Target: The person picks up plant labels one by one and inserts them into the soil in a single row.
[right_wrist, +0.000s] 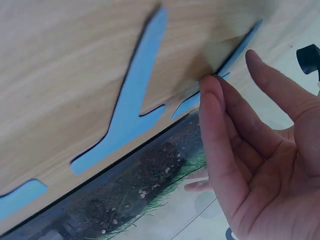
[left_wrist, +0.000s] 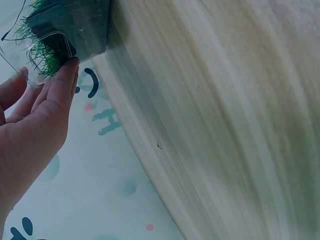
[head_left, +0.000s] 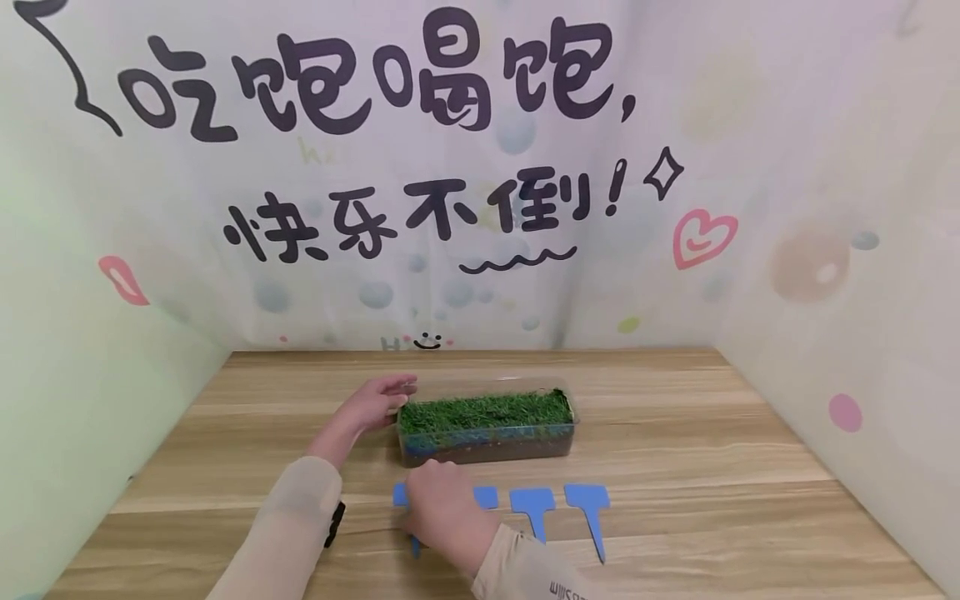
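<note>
We're seeing left hand [head_left: 375,404], unclenched, touching grass tub [head_left: 487,452], right hand [head_left: 448,510] grasping nothing, partly blocking two blue labels [head_left: 486,497], two others [head_left: 587,497] lying toward three o'clock.

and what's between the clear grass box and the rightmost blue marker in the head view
Only bare wooden tabletop lies between the clear grass box and the rightmost blue marker; the head view shows it.
</note>
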{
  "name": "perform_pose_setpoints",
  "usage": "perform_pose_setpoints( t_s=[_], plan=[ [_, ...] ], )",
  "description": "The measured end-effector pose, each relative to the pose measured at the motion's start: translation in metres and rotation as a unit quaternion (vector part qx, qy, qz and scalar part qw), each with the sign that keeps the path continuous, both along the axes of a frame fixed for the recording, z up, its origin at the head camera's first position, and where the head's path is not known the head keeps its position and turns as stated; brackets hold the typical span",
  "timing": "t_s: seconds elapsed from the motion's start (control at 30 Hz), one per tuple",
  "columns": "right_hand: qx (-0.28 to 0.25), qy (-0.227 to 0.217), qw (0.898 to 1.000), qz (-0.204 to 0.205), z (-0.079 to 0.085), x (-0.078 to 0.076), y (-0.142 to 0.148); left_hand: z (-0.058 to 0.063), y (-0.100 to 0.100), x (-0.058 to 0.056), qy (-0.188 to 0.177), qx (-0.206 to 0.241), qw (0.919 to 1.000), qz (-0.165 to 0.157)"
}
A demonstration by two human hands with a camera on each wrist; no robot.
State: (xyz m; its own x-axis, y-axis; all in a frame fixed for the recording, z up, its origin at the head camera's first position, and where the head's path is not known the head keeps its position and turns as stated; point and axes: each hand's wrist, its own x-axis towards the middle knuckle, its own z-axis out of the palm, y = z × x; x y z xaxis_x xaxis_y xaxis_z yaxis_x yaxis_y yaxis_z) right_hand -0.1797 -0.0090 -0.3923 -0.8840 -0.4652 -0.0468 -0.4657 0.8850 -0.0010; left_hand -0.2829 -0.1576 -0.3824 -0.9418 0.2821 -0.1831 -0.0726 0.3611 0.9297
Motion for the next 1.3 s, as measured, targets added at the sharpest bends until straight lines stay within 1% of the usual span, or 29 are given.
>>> perform_pose_setpoints(
  t_s=[0.17,0.33,0.4,0.47,0.5,0.53,0.57,0.63,0.7,0.73,0.77,0.8,0.83,0.87,0.9,0.97,1.0,1.07,1.1,1.13,1.17,1.3],
  plan=[
    [0.031,0.029,0.999,0.005,-0.002,0.003,-0.003,0.0,0.001,0.0,-0.002,-0.002,1.0,0.005],
    [0.068,0.077,0.995,0.014,-0.004,0.007,-0.006,-0.002,-0.001,-0.001,-0.006,-0.002,1.0,0.006],
    [0.072,0.09,0.993,0.019,-0.006,0.008,-0.007,-0.008,-0.004,-0.005,-0.011,0.003,0.9999,0.007],
    [0.071,0.092,0.993,0.021,-0.007,0.008,-0.007,-0.019,-0.01,-0.013,-0.009,0.013,0.9999,0.003],
    [0.071,0.088,0.993,0.021,-0.007,0.007,-0.007,-0.025,-0.013,-0.018,-0.006,0.018,0.9998,-0.001],
    [0.069,0.082,0.994,0.018,-0.007,0.006,-0.007,-0.038,-0.02,-0.028,0.01,0.036,0.9992,-0.017],
    [0.065,0.075,0.995,0.015,-0.007,0.005,-0.007,-0.043,-0.022,-0.031,0.013,0.039,0.9989,-0.022],
    [0.053,0.053,0.997,0.01,-0.008,0.002,-0.005,-0.046,-0.023,-0.034,0.016,0.039,0.9988,-0.026],
    [0.027,0.019,0.999,0.0,-0.007,-0.002,-0.002,-0.041,-0.02,-0.029,0.015,0.033,0.999,-0.024],
    [0.004,-0.005,1.0,-0.004,-0.007,-0.004,0.0,-0.037,-0.017,-0.027,0.015,0.027,0.9993,-0.02],
    [-0.018,-0.03,0.999,-0.007,-0.006,-0.007,0.003,-0.023,-0.01,-0.016,0.001,0.01,0.9999,-0.004],
    [-0.047,-0.059,0.997,-0.01,-0.006,-0.008,0.006,-0.018,-0.008,-0.013,0.002,0.004,1.0,-0.002],
    [-0.08,-0.093,0.992,-0.013,-0.005,-0.01,0.009,-0.015,-0.006,-0.01,0.005,0.0,1.0,-0.003],
    [-0.117,-0.129,0.985,-0.015,-0.005,-0.012,0.012,-0.011,-0.005,-0.008,0.005,-0.004,1.0,-0.002],
    [-0.159,-0.17,0.972,-0.016,-0.004,-0.014,0.015,-0.008,-0.003,-0.005,0.003,-0.008,1.0,0.001],
    [-0.239,-0.248,0.939,-0.019,-0.003,-0.017,0.021,-0.004,-0.001,-0.002,0.001,-0.008,1.0,0.003],
    [-0.276,-0.282,0.919,-0.02,-0.003,-0.019,0.025,-0.003,0.0,-0.002,0.0,-0.009,0.9999,0.004],
    [-0.329,-0.334,0.883,-0.024,-0.003,-0.022,0.03,-0.002,0.001,0.0,-0.004,-0.007,0.9999,0.008],
    [-0.347,-0.351,0.869,-0.024,-0.003,-0.024,0.032,-0.001,0.001,0.0,-0.006,-0.004,0.9999,0.01],
    [-0.359,-0.363,0.859,-0.024,-0.004,-0.025,0.034,-0.002,0.0,0.0,-0.006,-0.004,0.9999,0.01],
    [-0.368,-0.371,0.853,-0.023,-0.004,-0.027,0.035,-0.002,0.0,0.0,-0.005,-0.006,0.9999,0.008],
    [-0.397,-0.386,0.832,-0.018,-0.003,-0.03,0.04,-0.002,0.0,-0.001,-0.009,0.0,0.9999,0.008]
  ],
)
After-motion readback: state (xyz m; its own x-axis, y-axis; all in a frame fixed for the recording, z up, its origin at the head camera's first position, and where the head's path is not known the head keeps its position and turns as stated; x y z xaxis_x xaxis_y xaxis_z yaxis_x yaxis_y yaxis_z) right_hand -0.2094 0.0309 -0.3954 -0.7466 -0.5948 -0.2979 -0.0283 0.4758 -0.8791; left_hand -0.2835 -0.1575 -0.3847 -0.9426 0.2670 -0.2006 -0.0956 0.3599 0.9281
